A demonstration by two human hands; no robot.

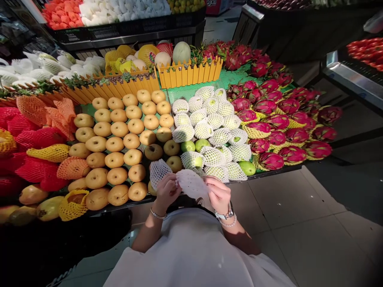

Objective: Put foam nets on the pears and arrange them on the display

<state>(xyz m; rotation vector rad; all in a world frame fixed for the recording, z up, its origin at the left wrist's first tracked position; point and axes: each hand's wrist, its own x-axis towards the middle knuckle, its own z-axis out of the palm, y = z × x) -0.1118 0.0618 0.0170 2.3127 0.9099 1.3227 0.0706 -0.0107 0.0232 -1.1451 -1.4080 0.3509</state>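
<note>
Foam netting (pixel 191 184), white and stretched thin, between left hand (pixel 167 191) and right hand (pixel 219 194).

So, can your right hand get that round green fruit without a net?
Probably yes. The round green fruit sits at the display's front edge, close to your right hand. Nothing covers it, but the hand would first release the flat white foam net.
</note>
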